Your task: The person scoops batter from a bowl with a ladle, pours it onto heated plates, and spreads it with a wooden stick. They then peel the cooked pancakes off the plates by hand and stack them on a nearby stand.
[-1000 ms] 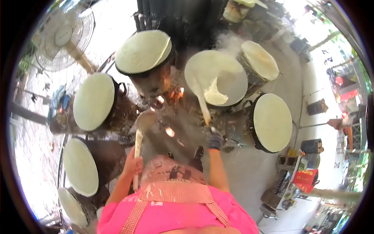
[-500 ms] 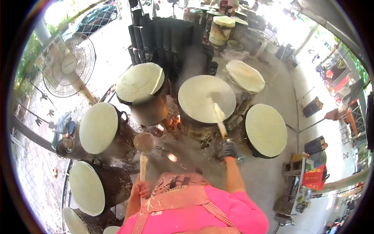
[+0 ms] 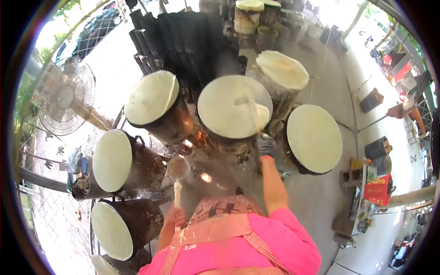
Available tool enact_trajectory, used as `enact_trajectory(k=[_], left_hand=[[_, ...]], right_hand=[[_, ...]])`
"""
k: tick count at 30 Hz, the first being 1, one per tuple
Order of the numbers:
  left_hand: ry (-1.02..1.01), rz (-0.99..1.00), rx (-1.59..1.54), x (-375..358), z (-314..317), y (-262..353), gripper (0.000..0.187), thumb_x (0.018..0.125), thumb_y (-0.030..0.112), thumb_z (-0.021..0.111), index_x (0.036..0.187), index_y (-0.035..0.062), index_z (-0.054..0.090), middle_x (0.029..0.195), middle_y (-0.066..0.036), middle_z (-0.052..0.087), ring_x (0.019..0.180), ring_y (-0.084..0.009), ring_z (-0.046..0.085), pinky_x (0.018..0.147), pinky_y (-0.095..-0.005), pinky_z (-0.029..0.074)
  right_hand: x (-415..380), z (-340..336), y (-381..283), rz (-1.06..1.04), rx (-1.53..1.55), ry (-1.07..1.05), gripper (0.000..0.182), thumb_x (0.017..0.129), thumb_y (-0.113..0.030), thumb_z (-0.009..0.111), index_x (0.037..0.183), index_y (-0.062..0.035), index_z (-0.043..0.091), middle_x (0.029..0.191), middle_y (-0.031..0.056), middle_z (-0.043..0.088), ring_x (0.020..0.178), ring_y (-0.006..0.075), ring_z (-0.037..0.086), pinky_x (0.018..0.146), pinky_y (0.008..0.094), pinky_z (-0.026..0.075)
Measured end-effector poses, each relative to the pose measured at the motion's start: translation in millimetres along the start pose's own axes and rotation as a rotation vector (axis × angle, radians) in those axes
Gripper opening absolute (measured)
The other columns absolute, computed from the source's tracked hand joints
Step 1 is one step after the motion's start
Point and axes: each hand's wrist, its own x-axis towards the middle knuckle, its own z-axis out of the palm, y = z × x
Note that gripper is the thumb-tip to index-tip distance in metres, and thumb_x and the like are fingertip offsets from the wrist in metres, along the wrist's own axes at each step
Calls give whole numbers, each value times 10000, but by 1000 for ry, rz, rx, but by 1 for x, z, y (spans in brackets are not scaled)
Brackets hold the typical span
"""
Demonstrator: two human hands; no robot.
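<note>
My right hand (image 3: 266, 145), in a dark glove, is closed round the handle of a spatula (image 3: 257, 118). The spatula's blade lies over the pale, batter-covered round top of the middle stove (image 3: 220, 98). In my bare left hand (image 3: 176, 216) is the light handle of a ladle (image 3: 178, 168), whose round bowl hangs over the floor between the stoves. Pale rounds also cover the stove top at upper left (image 3: 151, 98), the one at left (image 3: 112, 160) and the one at right (image 3: 314, 139).
A wire-guarded fan (image 3: 65, 97) stands at the left. Dark upright cylinders (image 3: 183, 41) are stacked behind the stoves. Embers glow at the middle stove's left side. A bench with a red box (image 3: 377, 190) is at the right.
My right hand has moved up with the spatula, whose blade sits a little further left on the middle top. My left hand and the ladle have shifted slightly right. The view has also shifted.
</note>
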Motion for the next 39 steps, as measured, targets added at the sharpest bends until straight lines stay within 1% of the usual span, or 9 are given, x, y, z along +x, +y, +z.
enact_trajectory(k=[4, 7, 13, 22, 29, 31, 33, 35, 39], left_hand=[[1, -46, 60, 2, 32, -1, 265, 827, 61, 400, 1035, 225, 402, 511, 33, 270, 332, -55, 255, 265, -174, 220], [19, 3, 155, 8, 56, -1, 277, 832, 59, 401, 1055, 223, 381, 523, 29, 283, 348, -51, 269, 280, -173, 239], [83, -179, -86, 49, 60, -5, 258, 834, 37, 407, 1066, 146, 428, 530, 8, 318, 374, -54, 310, 305, -185, 285], [183, -12, 3, 50, 84, -39, 186, 851, 94, 404, 669, 100, 363, 510, 28, 291, 356, -54, 259, 308, -199, 263], [89, -133, -38, 47, 31, -12, 239, 843, 139, 443, 623, 102, 357, 491, 33, 285, 369, -58, 274, 325, -201, 257], [89, -156, -253, 40, 62, -3, 213, 847, 95, 413, 644, 87, 349, 506, 27, 287, 373, -50, 281, 316, -193, 259], [43, -67, -120, 28, 57, 9, 221, 855, 88, 396, 640, 90, 343, 501, 25, 279, 370, -52, 275, 310, -186, 248], [127, 39, -14, 20, 50, 15, 224, 859, 86, 388, 640, 88, 339, 500, 23, 275, 367, -55, 269, 305, -191, 246], [172, 5, -168, 27, 59, 25, 242, 866, 109, 380, 629, 91, 334, 496, 20, 277, 355, -64, 263, 307, -202, 257]], right_hand=[[-74, 49, 49, -328, 185, 44, 273, 784, -333, 484, 851, -115, 635, 776, 139, 613, 702, 263, 585, 619, 346, 461], [-9, 44, 87, 79, 878, 59, 278, 779, -319, 501, 859, -90, 636, 813, 127, 614, 728, 257, 585, 612, 357, 453], [-10, 22, 55, -221, -19, 20, 220, 759, -228, 494, 835, -53, 603, 826, 149, 594, 765, 289, 571, 667, 382, 446], [196, -25, 25, 152, 539, -76, 384, 771, -379, 491, 929, -43, 588, 890, 196, 586, 822, 344, 573, 663, 419, 426], [90, 50, 3, 27, 707, -29, 212, 732, -237, 542, 769, -53, 641, 759, 87, 633, 721, 254, 568, 722, 351, 451], [85, 20, -1, -416, -542, -145, 208, 731, -253, 539, 755, -77, 647, 752, 82, 632, 736, 243, 574, 671, 322, 455], [88, -21, 30, -21, 430, -63, 169, 754, -203, 480, 735, -132, 632, 751, 88, 624, 699, 196, 591, 619, 297, 464], [63, -46, 28, -415, -364, -153, 191, 782, -162, 432, 793, -116, 618, 811, 82, 621, 716, 186, 576, 609, 309, 458], [26, 49, 54, -330, -80, -100, 185, 797, -144, 450, 855, -72, 610, 758, 78, 616, 719, 225, 589, 687, 316, 464]])
